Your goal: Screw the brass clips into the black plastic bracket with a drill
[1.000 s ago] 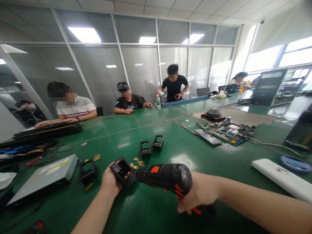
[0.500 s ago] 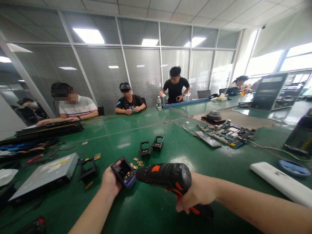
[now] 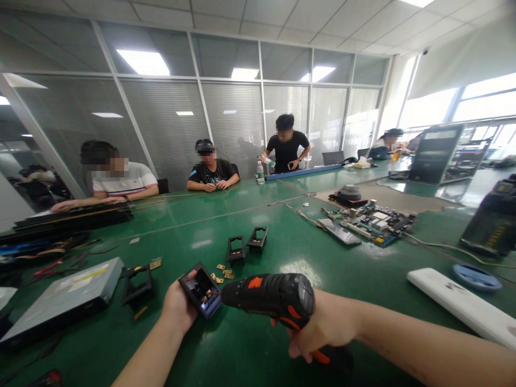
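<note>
My left hand [image 3: 179, 306] is closed around a black plastic frame [image 3: 196, 285], tilted so that its inside faces me, with small brass pieces within. In my right hand [image 3: 322, 322] is a black and orange cordless drill [image 3: 268, 294], pointing left. Its nose reaches to the frame's right side, and a thin bit seems to go into the opening. Just behind lie several small brass plates [image 3: 226, 273]. Two more black frames, one nearer [image 3: 235, 250] and one farther [image 3: 257, 239], stand on the green table [image 3: 193, 355]. Another black frame [image 3: 137, 285] sits left of my left hand.
At left lies a silver disc drive [image 3: 64, 301]. A circuit board [image 3: 374, 221] is to the right, with a white bar-shaped object [image 3: 455, 306] and a blue round dish [image 3: 477, 278] nearer. Across the table are several people, one holding a bottle [image 3: 266, 160].
The whole view has shifted slightly. My hands keep nearly the same places, the frame and the drill still held close together.
</note>
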### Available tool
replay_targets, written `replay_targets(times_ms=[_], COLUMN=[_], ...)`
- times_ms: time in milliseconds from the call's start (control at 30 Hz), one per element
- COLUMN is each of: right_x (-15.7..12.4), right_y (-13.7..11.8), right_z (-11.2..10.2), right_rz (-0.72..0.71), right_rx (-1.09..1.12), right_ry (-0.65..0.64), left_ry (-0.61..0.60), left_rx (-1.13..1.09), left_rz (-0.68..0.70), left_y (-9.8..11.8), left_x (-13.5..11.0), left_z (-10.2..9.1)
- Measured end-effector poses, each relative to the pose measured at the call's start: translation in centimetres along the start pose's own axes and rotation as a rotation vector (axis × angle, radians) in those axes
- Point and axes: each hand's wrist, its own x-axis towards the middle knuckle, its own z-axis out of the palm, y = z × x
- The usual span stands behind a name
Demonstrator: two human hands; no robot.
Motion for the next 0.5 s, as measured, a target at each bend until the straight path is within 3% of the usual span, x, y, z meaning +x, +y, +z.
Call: replay_targets(times_ms=[233, 500], right_x=[0.0, 0.4], right_y=[0.1, 1.2], right_z=[0.2, -1.3], right_rz=[-0.003, -0.019], right_rx=[0.043, 0.155], right_ry=[-0.022, -0.081], left_ry=[0.018, 0.018], left_rx=[0.045, 0.030], left_rz=[-0.013, -0.007], left_y=[0.1, 0.2], left_x=[0.1, -0.8], left_z=[0.0, 0.6])
